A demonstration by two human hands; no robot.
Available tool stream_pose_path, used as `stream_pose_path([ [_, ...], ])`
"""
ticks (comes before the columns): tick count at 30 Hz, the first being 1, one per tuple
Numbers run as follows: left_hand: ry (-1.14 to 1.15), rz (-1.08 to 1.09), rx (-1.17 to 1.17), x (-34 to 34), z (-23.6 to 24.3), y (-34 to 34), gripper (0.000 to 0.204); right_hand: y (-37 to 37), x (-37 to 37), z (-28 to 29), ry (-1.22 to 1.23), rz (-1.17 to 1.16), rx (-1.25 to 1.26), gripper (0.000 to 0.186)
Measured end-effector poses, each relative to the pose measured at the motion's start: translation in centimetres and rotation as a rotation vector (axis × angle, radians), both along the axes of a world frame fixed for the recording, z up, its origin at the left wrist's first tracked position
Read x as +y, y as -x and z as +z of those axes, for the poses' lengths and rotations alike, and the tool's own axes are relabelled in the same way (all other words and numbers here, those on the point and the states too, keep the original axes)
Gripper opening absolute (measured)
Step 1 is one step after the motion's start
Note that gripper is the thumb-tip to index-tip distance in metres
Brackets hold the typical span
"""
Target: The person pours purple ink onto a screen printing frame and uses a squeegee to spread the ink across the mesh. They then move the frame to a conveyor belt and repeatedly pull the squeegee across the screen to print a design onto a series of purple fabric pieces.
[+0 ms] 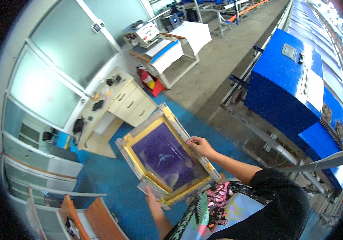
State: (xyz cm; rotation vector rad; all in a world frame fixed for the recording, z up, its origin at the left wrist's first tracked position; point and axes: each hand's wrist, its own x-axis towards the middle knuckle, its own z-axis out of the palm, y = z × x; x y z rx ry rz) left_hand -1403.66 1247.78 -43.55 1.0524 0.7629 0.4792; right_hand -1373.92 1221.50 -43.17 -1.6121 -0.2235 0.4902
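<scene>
A screen printing frame (164,154) tilts in front of my body, its purple mesh bordered by yellow tape and worn, stained bars. A pale, feather-like design shows near the mesh's middle. My left hand (153,201) grips the frame at its lower left corner, the thumb on top and the other fingers mostly hidden beneath. On the right bar, my right hand (200,146) is closed with bent fingers at the inner taped edge. Whether those fingers also pinch something small cannot be made out. Close to my body, the frame's near edge overlaps my patterned clothing (235,200).
Left of the frame stands a cream desk (129,102) with drawers and small black items. Behind it are a fire extinguisher (146,78) and a machine (143,34) on a table. A large blue machine (283,80) lines the right. Wooden boards (101,218) stand lower left.
</scene>
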Motion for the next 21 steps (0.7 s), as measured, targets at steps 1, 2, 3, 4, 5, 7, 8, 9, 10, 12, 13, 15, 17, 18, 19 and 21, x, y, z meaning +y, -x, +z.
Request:
stream_pose_path([
  [1, 0.011, -0.001, 0.051, 2.6, -2.1, -2.3, 0.068, -2.0, 0.6, -1.0, -0.02, -0.068, -0.05, 0.021],
  [2, 0.029, -0.011, 0.058, 3.7, -3.1, -5.8, 0.068, -4.8, 0.8, -2.3, -0.035, -0.147, -0.115, 0.024],
  [3, 0.045, -0.021, 0.067, 4.6, -4.1, -9.2, 0.068, -7.3, 0.6, -3.0, -0.023, -0.17, -0.106, 0.023],
  [4, 0.042, -0.026, 0.074, 5.4, -4.1, -12.5, 0.068, -9.7, 1.2, -3.2, -0.03, -0.191, -0.097, 0.023],
  [5, 0.004, -0.041, 0.062, 5.8, -4.2, -15.5, 0.069, -12.3, 1.5, -3.5, -0.036, -0.212, -0.088, 0.023],
  [7, -0.011, -0.042, 0.094, 7.0, -3.7, -21.8, 0.069, -17.6, 2.0, -3.6, -0.054, -0.198, -0.053, 0.022],
  [8, -0.026, -0.042, 0.112, 8.2, -3.1, -25.2, 0.069, -20.4, 2.5, -3.5, -0.071, -0.191, -0.032, 0.022],
  [9, -0.034, -0.042, 0.117, 9.6, -3.3, -29.3, 0.069, -23.6, 2.6, -3.4, -0.111, -0.205, -0.044, 0.021],
  [10, -0.051, -0.037, 0.124, 11.4, -3.1, -33.5, 0.069, -27.0, 3.1, -2.6, -0.158, -0.215, -0.053, 0.019],
  [12, -0.035, -0.073, 0.133, 13.4, -2.1, -40.6, 0.069, -32.5, 3.4, 0.5, -0.195, -0.248, 0.061, 0.016],
  [13, -0.002, -0.128, 0.136, 13.6, -1.6, -44.0, 0.068, -34.2, 2.7, 0.4, -0.172, -0.311, 0.104, 0.018],
  [15, -0.004, -0.206, 0.036, 14.4, 0.3, -52.3, 0.069, -39.1, 2.0, 1.6, -0.195, -0.352, 0.087, 0.018],
  [17, -0.008, -0.268, 0.063, 15.0, -1.4, -58.0, 0.068, -41.1, 0.7, 0.6, -0.203, -0.401, 0.134, 0.018],
  [18, -0.011, -0.298, 0.082, 15.4, -2.2, -60.8, 0.067, -42.7, -0.4, 0.6, -0.198, -0.44, 0.139, 0.018],
  [19, -0.04, -0.363, 0.182, 15.0, -2.2, -63.9, 0.065, -43.4, -1.2, -0.2, -0.208, -0.513, 0.181, 0.017],
  [21, -0.09, -0.471, 0.187, 13.1, -0.8, -71.3, 0.064, -46.9, -2.3, -0.7, -0.222, -0.638, 0.2, 0.017],
])
